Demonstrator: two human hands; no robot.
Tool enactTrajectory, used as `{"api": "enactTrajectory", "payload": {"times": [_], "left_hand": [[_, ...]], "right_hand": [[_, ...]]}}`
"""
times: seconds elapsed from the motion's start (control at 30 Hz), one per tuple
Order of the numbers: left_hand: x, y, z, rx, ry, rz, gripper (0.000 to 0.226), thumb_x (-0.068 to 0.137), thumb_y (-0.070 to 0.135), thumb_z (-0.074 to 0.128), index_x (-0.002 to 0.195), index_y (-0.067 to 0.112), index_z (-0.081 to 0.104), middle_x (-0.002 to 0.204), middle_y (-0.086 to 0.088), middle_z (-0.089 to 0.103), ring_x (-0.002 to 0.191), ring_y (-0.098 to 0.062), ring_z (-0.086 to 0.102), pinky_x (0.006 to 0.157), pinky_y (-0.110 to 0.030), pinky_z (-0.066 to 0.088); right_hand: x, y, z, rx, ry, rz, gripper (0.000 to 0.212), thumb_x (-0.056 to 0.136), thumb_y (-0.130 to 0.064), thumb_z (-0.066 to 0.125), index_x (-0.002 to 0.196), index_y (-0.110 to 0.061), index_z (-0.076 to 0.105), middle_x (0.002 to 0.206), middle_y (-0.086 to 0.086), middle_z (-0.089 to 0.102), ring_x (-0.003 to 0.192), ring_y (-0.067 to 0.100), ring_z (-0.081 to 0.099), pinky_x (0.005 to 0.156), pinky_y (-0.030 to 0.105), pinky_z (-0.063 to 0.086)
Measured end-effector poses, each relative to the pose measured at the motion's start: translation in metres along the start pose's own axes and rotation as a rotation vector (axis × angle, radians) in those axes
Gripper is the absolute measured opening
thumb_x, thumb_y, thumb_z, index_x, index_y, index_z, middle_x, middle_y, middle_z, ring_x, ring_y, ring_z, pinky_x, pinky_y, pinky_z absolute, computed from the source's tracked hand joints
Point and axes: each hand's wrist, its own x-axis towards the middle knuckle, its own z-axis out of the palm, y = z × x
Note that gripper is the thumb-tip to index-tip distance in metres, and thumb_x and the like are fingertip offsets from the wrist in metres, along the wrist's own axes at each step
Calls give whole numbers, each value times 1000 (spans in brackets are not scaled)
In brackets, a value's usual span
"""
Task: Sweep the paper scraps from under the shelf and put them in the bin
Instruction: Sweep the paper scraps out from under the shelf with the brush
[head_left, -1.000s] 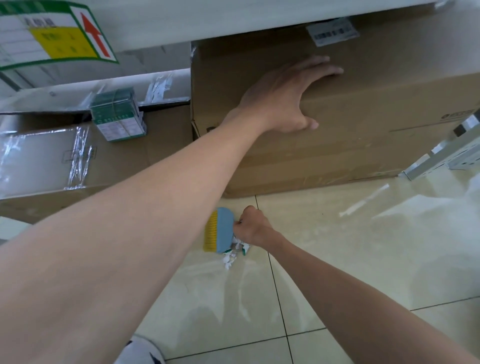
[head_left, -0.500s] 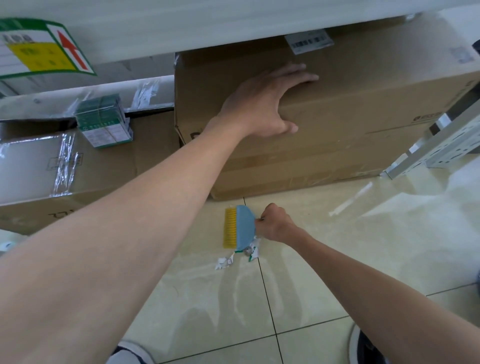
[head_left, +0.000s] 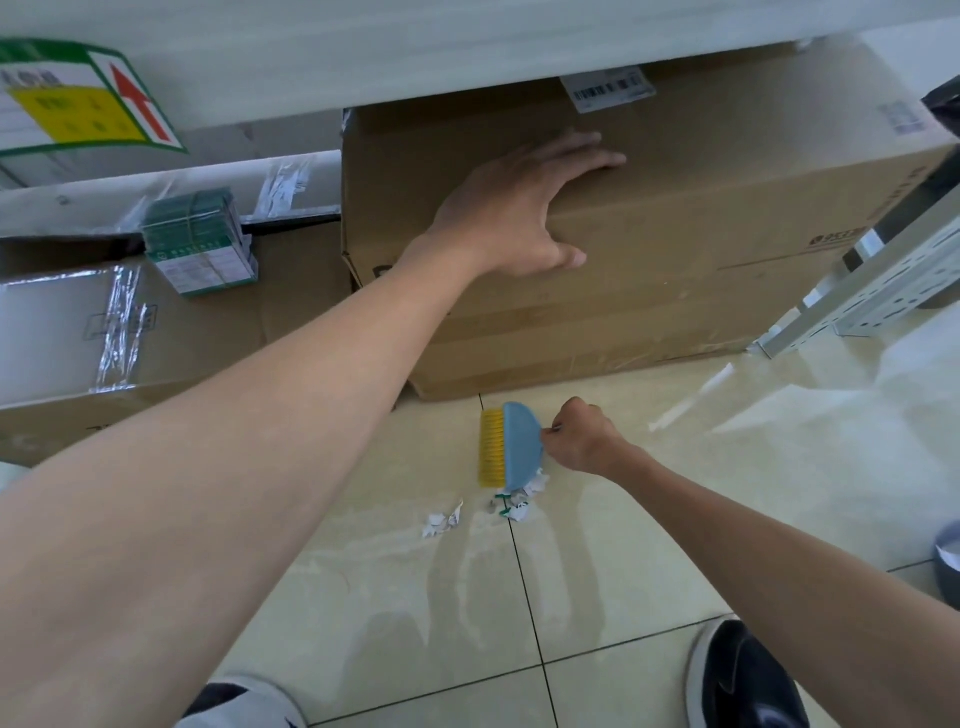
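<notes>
My right hand (head_left: 579, 439) grips the handle of a small blue hand brush (head_left: 519, 444) with yellow bristles, held low over the tiled floor in front of a big cardboard box (head_left: 701, 234). White paper scraps (head_left: 514, 501) lie just below the brush head, and a smaller clump of scraps (head_left: 441, 519) sits a little to the left. My left hand (head_left: 524, 208) rests flat, fingers spread, on the top front edge of the box. The box sits under the pale shelf board (head_left: 415, 52). A grey bin's edge (head_left: 948, 566) shows at the far right.
A flatter taped cardboard box (head_left: 78, 338) lies to the left with a green packet (head_left: 200, 241) on it. A slotted metal shelf upright (head_left: 857, 291) slants at the right. A green and yellow sign (head_left: 78, 104) is at top left. My shoes (head_left: 748, 680) stand at the bottom.
The brush and my right hand have moved to the right along the floor, and scraps now lie exposed below and left of the brush. My left hand stays on the box.
</notes>
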Motion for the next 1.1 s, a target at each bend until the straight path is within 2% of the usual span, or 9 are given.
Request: {"api": "enactTrajectory", "payload": {"times": [0.13,0.23,0.3,0.47,0.57,0.67,0.87,0.97,1.1], "left_hand": [[0,1,0,10,5,7,87,76,48,76,148,48,26,161,17,17,148,-14,19,115,-46,26],[0,1,0,12,5,5,87,77,48,76,148,48,26,161,17,17,148,-14,19,116,-46,25],[0,1,0,17,2,4,88,76,48,76,148,48,26,161,17,16,149,-14,18,116,-46,24],[0,1,0,16,5,-2,88,76,48,77,148,49,26,161,18,17,148,-15,19,115,-46,27],[0,0,1,14,14,-1,87,75,48,77,147,49,27,160,18,18,148,-15,21,114,-46,29],[0,-1,1,12,20,-1,87,75,48,77,147,49,28,160,18,19,147,-15,22,113,-46,30],[0,-1,1,16,21,1,88,75,49,77,147,49,27,160,18,19,147,-15,23,113,-47,29],[0,-2,1,11,21,0,88,74,48,77,147,50,27,160,19,19,147,-14,22,114,-46,29],[1,-2,2,25,20,5,88,74,49,76,148,50,26,160,18,18,148,-14,21,114,-46,29]], "right_hand": [[-8,-20,-7,60,1,-104,32,85,-14,51,55,-6,42,54,4,40,49,19,34,48,24,31],[-18,-40,-6,163,-86,-212,34,87,-18,55,72,11,62,58,9,49,50,21,38,53,26,34],[-23,-51,7,225,-149,-257,37,88,-21,56,80,15,61,61,10,49,52,20,38,52,27,34],[-33,-58,56,153,-260,-328,31,83,-23,55,61,-1,51,55,6,42,55,21,38,57,27,36],[-39,-48,83,125,-311,-278,26,82,-23,56,66,-3,56,57,1,50,59,19,51,57,24,40],[-40,-38,93,116,-318,-251,20,83,-24,54,68,-11,57,62,0,53,72,22,61,62,29,46],[-36,-36,66,32,-261,-281,33,84,-17,55,54,-3,49,49,4,42,58,22,44,59,29,43],[-28,-34,51,16,-262,-272,30,82,-18,55,58,-1,59,57,10,61,53,23,53,56,31,51],[-20,-23,34,2,-217,-248,32,80,-16,57,53,-3,48,51,6,42,55,20,36,52,28,34]]}}
